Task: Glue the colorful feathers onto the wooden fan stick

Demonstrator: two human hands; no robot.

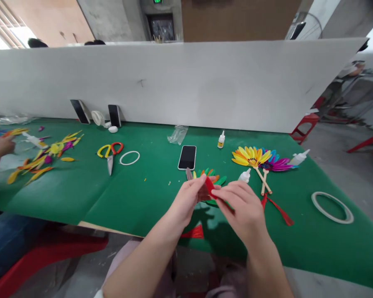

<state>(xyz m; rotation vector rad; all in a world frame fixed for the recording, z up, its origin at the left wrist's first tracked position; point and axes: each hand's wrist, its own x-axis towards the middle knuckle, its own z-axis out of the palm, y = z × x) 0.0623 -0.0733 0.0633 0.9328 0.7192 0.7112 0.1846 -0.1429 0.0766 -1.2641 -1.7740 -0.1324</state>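
Note:
Between my two hands, above the green table, is a narrow red piece, perhaps a feather. My left hand pinches its upper end, and my right hand has its lower end between thumb and fingers. Green and orange feathers spread out just behind and partly under my hands, which hide much of them. A red tassel lies at the table's front edge below my hands. A white glue bottle stands just beyond my right hand.
A phone lies beyond my hands. Feather fans and a white ring are on the right; scissors, another ring and loose feathers on the left. Another person's hand is at far left. A white partition stands behind.

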